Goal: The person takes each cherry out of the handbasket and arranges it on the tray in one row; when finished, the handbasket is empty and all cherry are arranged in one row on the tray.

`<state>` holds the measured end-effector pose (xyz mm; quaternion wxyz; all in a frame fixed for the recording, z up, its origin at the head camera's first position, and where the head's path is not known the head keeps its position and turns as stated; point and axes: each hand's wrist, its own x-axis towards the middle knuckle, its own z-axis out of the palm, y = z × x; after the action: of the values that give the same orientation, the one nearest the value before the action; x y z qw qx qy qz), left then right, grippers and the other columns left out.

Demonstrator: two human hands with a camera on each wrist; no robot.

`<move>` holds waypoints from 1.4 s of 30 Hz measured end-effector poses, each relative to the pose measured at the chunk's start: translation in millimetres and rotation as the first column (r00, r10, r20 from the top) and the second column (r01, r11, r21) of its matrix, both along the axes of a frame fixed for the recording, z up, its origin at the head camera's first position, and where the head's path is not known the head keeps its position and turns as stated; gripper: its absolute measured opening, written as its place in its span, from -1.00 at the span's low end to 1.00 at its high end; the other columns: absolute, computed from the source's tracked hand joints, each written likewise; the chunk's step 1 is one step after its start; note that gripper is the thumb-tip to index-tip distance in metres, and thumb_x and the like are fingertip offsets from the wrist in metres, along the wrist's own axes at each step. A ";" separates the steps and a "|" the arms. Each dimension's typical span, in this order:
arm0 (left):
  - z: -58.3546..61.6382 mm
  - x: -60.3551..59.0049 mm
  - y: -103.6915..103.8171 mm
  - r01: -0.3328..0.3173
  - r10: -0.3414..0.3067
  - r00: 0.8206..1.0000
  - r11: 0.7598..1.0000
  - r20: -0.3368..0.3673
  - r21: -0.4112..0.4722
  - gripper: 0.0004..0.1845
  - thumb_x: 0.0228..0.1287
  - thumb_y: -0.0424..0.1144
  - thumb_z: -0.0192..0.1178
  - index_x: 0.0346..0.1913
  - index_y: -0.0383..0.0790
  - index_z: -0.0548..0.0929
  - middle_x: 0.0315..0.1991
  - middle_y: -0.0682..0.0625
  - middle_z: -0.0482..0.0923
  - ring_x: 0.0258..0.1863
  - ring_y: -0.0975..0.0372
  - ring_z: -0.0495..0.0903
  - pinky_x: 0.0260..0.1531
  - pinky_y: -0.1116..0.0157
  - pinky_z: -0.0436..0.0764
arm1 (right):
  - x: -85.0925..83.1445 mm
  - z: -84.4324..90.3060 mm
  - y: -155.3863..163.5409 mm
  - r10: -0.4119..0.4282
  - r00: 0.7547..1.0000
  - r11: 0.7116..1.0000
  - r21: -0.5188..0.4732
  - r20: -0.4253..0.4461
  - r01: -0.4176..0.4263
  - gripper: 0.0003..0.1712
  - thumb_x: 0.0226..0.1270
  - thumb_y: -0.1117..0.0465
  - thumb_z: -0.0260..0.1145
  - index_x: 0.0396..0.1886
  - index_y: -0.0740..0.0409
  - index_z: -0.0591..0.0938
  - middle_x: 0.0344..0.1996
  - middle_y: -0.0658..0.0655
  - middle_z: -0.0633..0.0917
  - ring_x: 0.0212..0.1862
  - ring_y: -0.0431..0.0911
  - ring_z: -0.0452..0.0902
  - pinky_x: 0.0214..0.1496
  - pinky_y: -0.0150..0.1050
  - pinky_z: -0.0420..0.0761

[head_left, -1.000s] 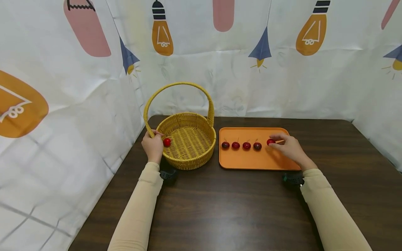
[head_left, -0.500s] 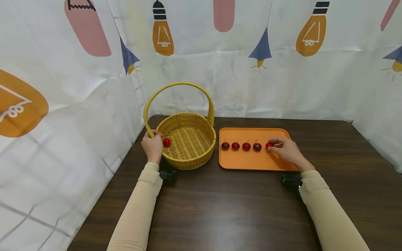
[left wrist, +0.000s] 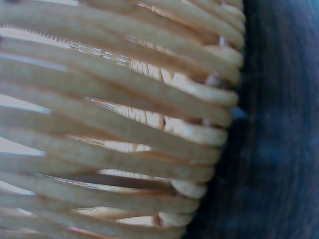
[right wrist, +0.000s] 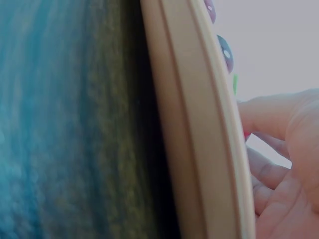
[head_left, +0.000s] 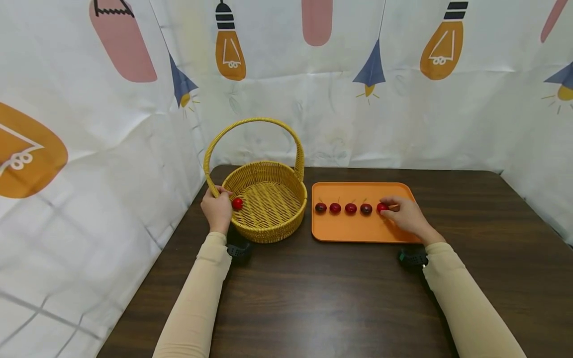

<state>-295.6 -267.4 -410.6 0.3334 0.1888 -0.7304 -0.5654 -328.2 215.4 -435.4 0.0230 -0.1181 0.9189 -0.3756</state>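
Observation:
At the base of the handle, my left hand (head_left: pixel 217 211) grips the side of the yellow woven basket (head_left: pixel 268 232). A bright red cherry (head_left: pixel 238 204) sits inside the rim, right at that hand's fingertips. My right hand (head_left: pixel 408 216) pinches another bright red cherry (head_left: pixel 382 207) low over the orange tray (head_left: pixel 344 231), at the right end of a row of several dark red cherries (head_left: pixel 335 208) with stems. Only woven strands of the basket (left wrist: pixel 124 104) fill the left wrist view. In the right wrist view the tray's edge (right wrist: pixel 199 124) hides most of the held cherry.
The dark wooden table (head_left: pixel 313 298) carries the basket at left and the tray at its right, with a narrow gap between. A white curtain (head_left: pixel 286 89) printed with lamps hangs behind and along the left.
My right hand has moved a little left and down with its cherry, closer to the row on the tray. The left hand keeps its place on the basket.

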 end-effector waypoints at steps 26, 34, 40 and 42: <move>-0.2 1.6 0.8 0.002 -0.002 1.000 1.000 0.006 0.010 -0.90 0.27 -0.36 0.01 -0.37 -0.20 0.52 -0.30 -0.23 0.67 -0.28 0.04 0.56 -0.36 0.25 0.38 | 2.4 0.3 -3.0 0.014 1.000 1.000 -0.017 0.020 -0.014 -0.47 0.43 0.11 0.21 0.29 0.29 0.46 0.19 0.39 0.53 0.17 0.29 0.46 0.17 0.16 0.45; -0.7 0.5 0.9 0.005 -0.005 1.000 1.000 0.006 0.003 -0.89 0.28 -0.37 0.01 -0.38 -0.19 0.51 -0.30 -0.21 0.68 -0.33 0.06 0.56 -0.47 0.24 0.32 | 3.7 3.0 -1.2 0.025 0.998 0.999 -0.039 0.049 -0.023 -0.46 0.42 0.10 0.23 0.29 0.28 0.46 0.18 0.38 0.52 0.17 0.29 0.46 0.17 0.16 0.45; -0.8 -0.1 0.2 -0.003 0.003 1.000 1.000 0.006 -0.006 -0.89 0.28 -0.37 0.02 -0.37 -0.20 0.52 -0.31 -0.19 0.67 -0.39 0.10 0.53 -0.52 0.25 0.29 | 3.1 3.4 -1.2 0.036 0.999 0.999 -0.021 0.021 -0.035 -0.47 0.40 0.13 0.25 0.28 0.29 0.46 0.15 0.40 0.54 0.13 0.28 0.49 0.18 0.17 0.44; -1.2 -0.3 -0.2 -0.005 0.005 1.000 1.000 0.006 -0.009 -0.90 0.28 -0.36 0.02 -0.37 -0.20 0.53 -0.31 -0.19 0.68 -0.42 0.11 0.51 -0.53 0.25 0.28 | 2.4 2.9 -1.3 0.036 0.999 0.999 -0.018 0.013 -0.036 -0.48 0.40 0.15 0.24 0.28 0.28 0.47 0.15 0.39 0.55 0.12 0.27 0.50 0.17 0.16 0.44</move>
<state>-295.9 -267.6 -411.8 0.3334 0.1910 -0.7334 -0.5608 -325.8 214.1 -432.5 0.0349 -0.1321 0.9131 -0.3841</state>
